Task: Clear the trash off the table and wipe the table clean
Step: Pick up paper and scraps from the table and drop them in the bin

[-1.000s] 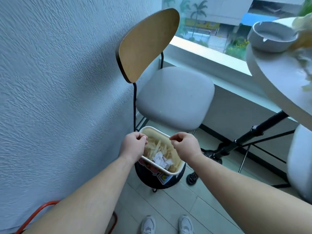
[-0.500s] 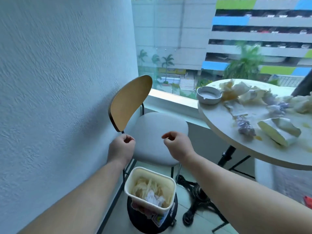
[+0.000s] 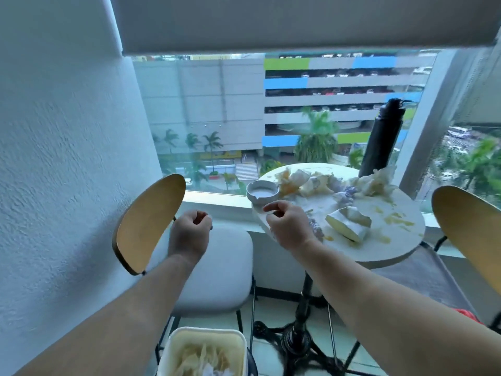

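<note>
Hovering at mid-frame, the left hand [image 3: 189, 234] and right hand [image 3: 291, 226] keep fingers curled together, empty; crumpled white paper trash [image 3: 320, 183] litters the round cream worktop [image 3: 393, 248] right of centre.

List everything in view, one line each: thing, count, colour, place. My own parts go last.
table: one, cream, round, right of centre
ashtray: one, white, table's left edge
tissues: several, white and yellowish, crumpled along table's far side
purple wads: at least two, among the tissues and near the right grip
wedge box: one, white and yellow, table's middle
spills: several, yellow, table's right half
bottle: one, black, table's far edge
chairs: two, tan backs, either side of table
bin: one, cream, floor, holds trash
blind: one, grey, above window
wall: white, left
left grip: bare, curled, holds nothing, over left chair
right grip: bare, curled, holds nothing, at table's near-left edge
</note>
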